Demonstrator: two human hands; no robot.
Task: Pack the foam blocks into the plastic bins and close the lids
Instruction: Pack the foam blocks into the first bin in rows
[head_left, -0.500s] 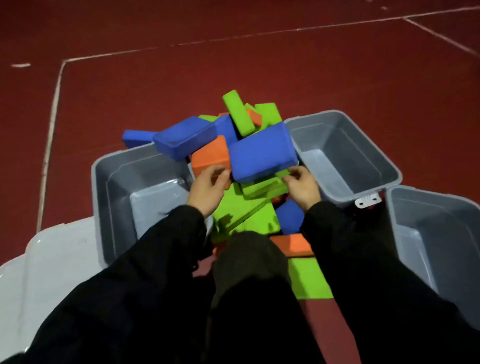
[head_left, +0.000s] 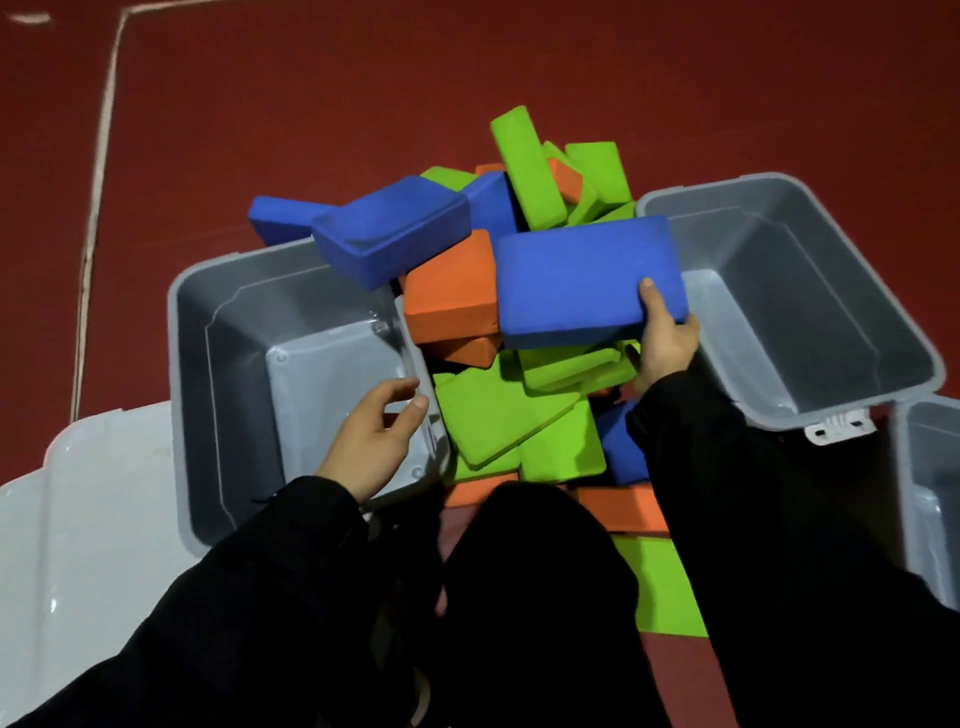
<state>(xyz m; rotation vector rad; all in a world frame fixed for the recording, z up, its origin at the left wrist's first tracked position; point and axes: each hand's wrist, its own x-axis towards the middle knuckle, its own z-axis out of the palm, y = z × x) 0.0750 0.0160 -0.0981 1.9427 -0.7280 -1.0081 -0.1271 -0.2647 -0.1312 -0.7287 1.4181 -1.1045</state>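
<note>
A heap of blue, orange and green foam blocks lies between two grey plastic bins. My right hand (head_left: 665, 343) grips the near right corner of a large blue block (head_left: 582, 280) on top of the heap, thumb on its upper face. An orange block (head_left: 452, 296) sits just left of it. My left hand (head_left: 376, 436) is over the right wall of the left bin (head_left: 228, 374), fingers curled at the rim; whether it grips the rim is unclear. The right bin (head_left: 810, 291) stands with nothing inside. Green blocks (head_left: 498, 415) lie lower in the heap.
A third grey bin (head_left: 930, 499) shows at the right edge. A pale lid (head_left: 78, 545) lies on the floor at lower left. A white latch (head_left: 839, 428) hangs from the right bin's near rim. My dark-clothed knee (head_left: 530, 597) covers the heap's near side. Red floor with white lines surrounds everything.
My left hand has left the orange block and moved down-left to the left bin's rim. My right hand has shifted up to hold the large blue block's corner.
</note>
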